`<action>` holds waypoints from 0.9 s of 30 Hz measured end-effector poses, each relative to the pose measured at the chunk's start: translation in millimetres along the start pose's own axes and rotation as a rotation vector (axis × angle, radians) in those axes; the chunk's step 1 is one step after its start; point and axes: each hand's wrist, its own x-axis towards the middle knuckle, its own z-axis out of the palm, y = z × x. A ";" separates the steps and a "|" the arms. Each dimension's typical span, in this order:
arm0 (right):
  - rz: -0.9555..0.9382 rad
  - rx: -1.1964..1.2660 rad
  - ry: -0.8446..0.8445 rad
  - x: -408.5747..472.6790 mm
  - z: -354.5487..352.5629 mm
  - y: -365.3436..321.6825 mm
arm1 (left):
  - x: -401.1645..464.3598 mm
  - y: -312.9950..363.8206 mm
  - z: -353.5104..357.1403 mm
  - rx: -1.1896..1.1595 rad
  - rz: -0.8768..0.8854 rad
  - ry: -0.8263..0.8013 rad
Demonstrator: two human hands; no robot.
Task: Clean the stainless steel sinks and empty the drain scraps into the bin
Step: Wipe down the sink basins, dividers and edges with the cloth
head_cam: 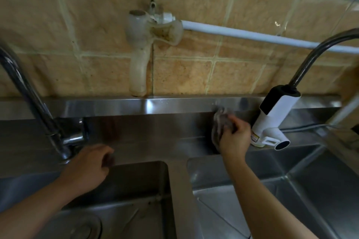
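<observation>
A tan tiled wall (194, 72) is seen behind a steel backsplash (136, 120) and two stainless steel sinks (136, 190). A crumpled cloth (220, 128) is gripped by the right hand (236, 137) and pressed against the backsplash, just left of a white tap (272, 120). The left hand (87, 167) is held near the left chrome tap (64, 137), fingers curled; whether anything is held cannot be told

Two sinks (136, 190) lay side by side in the counter (178, 190); a faucet (29, 91) stood behind each, at the back edge.
</observation>
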 end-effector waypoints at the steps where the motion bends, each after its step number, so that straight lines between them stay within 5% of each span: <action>1: -0.061 0.026 0.047 8.5 -3.6 -9.3 | -1.2 -3.3 -0.1 -0.002 0.002 -0.002; 6: -0.099 -0.305 0.020 26.0 21.0 -19.1 | -1.8 -8.7 3.6 0.027 0.037 0.001; 15: -0.626 -0.282 -0.282 -125.5 144.2 -76.9 | -0.2 -19.3 2.3 -0.013 0.052 0.011; 20: -0.783 -0.436 -0.354 -102.6 130.0 -62.8 | 0.6 -21.4 1.4 -0.044 0.066 0.008; 27: -0.507 -0.556 -0.144 15.5 41.3 7.9 | 3.0 -19.8 4.6 -0.026 0.061 0.063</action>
